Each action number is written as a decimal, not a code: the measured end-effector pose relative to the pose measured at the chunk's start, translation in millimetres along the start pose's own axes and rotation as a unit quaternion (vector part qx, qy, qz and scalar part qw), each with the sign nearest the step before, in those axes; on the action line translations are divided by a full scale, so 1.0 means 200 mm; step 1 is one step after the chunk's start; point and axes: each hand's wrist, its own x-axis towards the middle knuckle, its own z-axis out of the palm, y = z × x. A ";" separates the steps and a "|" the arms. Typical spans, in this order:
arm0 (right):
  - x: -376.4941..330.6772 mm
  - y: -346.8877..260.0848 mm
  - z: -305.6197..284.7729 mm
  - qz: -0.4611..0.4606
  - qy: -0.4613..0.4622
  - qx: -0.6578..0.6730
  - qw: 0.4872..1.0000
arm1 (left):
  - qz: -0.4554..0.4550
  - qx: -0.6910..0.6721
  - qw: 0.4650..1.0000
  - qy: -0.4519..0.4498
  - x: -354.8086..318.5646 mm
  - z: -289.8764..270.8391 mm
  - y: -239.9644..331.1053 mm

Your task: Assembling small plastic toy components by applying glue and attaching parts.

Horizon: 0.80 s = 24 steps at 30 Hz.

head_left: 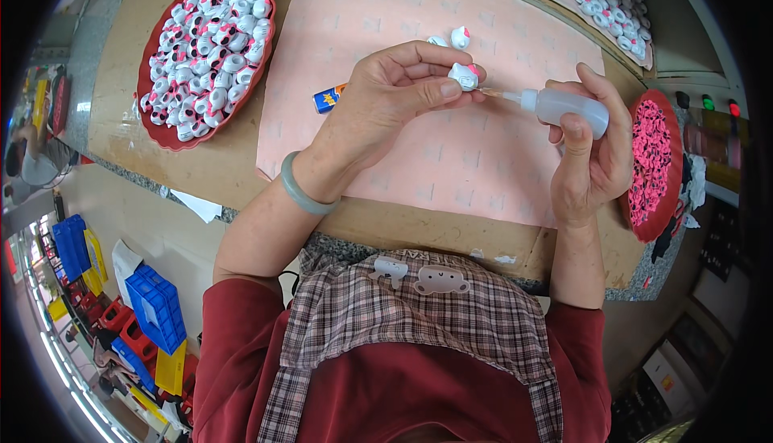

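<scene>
We're working over the pink mat (451, 153) on the brown bench top (217, 161), with the red tray of white-and-pink figurines (205, 49) well off to our left, a second red tray of small pink pieces (654, 165) just beside our right hand, and two loose figurines (451, 38) lying on the mat beyond our hands. Right hand (592, 153) is wrapped around the soft translucent squeeze bottle (564, 109), thumb pressing its belly, nozzle tip touching the part. Left hand (394, 93) pinches the small white figurine (465, 75) between thumb and forefingers, held above mid-mat. We judge the figurine light, rigid and glossy, so slippery; grip it by its flanks, away from the wet spot. Bottle looks light and yields to pressure; hold it mid-body and squeeze gently. A small blue-and-orange packet (328, 99) peeks from behind our left hand.
</scene>
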 end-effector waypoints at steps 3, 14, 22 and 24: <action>0.00 0.01 0.00 -0.003 -0.001 0.002 1.000 | -0.009 -0.007 1.000 -0.003 0.00 0.00 0.00; -0.01 0.03 0.01 -0.021 0.016 -0.017 1.000 | -0.027 -0.057 0.998 0.017 0.00 0.03 0.01; -0.01 0.02 0.00 -0.017 0.016 -0.016 1.000 | -0.038 -0.074 0.996 -0.020 0.00 -0.01 0.00; -0.01 0.02 0.00 -0.022 0.015 -0.016 1.000 | -0.044 -0.078 0.996 -0.024 0.00 -0.01 0.01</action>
